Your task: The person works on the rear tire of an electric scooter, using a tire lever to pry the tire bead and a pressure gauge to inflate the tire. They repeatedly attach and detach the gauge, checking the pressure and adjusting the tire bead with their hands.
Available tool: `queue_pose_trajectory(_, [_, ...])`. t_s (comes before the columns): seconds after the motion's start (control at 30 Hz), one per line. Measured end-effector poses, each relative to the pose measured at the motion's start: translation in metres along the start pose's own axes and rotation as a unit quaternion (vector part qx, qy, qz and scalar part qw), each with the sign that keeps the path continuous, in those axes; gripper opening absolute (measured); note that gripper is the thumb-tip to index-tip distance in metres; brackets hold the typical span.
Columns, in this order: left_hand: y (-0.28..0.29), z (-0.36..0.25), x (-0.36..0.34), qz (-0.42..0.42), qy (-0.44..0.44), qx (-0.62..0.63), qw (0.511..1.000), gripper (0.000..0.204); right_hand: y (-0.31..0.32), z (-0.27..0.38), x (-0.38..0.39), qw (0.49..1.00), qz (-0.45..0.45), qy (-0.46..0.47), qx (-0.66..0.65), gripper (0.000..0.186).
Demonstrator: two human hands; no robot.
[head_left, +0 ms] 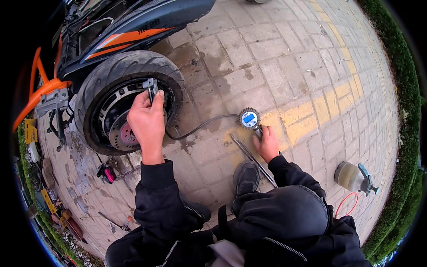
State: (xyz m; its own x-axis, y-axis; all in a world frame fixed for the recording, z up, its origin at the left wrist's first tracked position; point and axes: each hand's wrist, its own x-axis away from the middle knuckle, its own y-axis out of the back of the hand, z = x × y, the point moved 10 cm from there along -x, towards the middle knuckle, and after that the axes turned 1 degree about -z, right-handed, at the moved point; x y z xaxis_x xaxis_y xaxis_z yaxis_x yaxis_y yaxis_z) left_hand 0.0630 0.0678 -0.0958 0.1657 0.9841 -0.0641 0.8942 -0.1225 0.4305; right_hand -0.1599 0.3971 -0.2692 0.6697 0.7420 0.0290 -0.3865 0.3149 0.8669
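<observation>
My left hand (149, 121) pinches a metal air chuck (151, 85) over the rim of a scooter wheel. Whether the chuck sits on a valve is hidden by my fingers. The black tyre (126, 64) lies tilted on its side, with a brake disc (119, 137) at the hub. From that chuck a black hose (192, 132) runs right to a digital tyre gauge (249, 118) with a round body and a blue screen. My right hand (268, 145) is closed on the gauge's handle, just above the paving.
Long metal tyre levers (253, 159) lie beside my shoe (246, 180). A spray bottle (351, 177) stands at the right by a red hose (346, 202). At the left are the orange scooter frame (42, 98), a pink-and-black brake caliper-like part (106, 173) and scattered tools (114, 222).
</observation>
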Motion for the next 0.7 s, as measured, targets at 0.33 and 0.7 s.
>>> queue_pose_trajectory(0.33, [-0.004, -0.002, 0.003, -0.007, 0.008, 0.022, 1.0, 0.026, -0.002, -0.002, 0.001, 0.999, -0.012, 0.02, -0.024, 0.047])
queue_pose_trajectory(0.7, [0.008, -0.003, 0.002, -0.034, 0.006, -0.034, 0.999, 0.03, -0.004, 0.006, 0.001, 0.999, -0.003, 0.03, -0.019, 0.047])
